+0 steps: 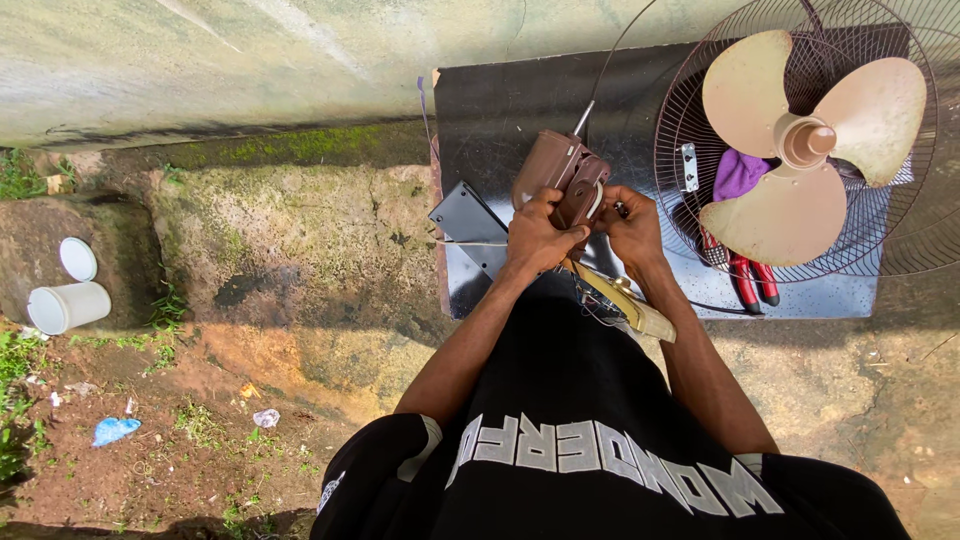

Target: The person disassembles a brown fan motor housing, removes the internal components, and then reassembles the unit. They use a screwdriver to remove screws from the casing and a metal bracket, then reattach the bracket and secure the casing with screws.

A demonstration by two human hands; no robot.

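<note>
A brown fan motor housing with a metal shaft sticking out sits over a dark metal sheet. My left hand grips its lower side. My right hand is closed on a small part against the housing's right edge; the part itself is too small to make out. A beige piece with wires lies under my wrists.
A wire fan guard holds a beige three-blade propeller, a purple cloth and red-handled pliers. A black bracket lies left of the housing. A white cup with its lid sits on the ground at far left.
</note>
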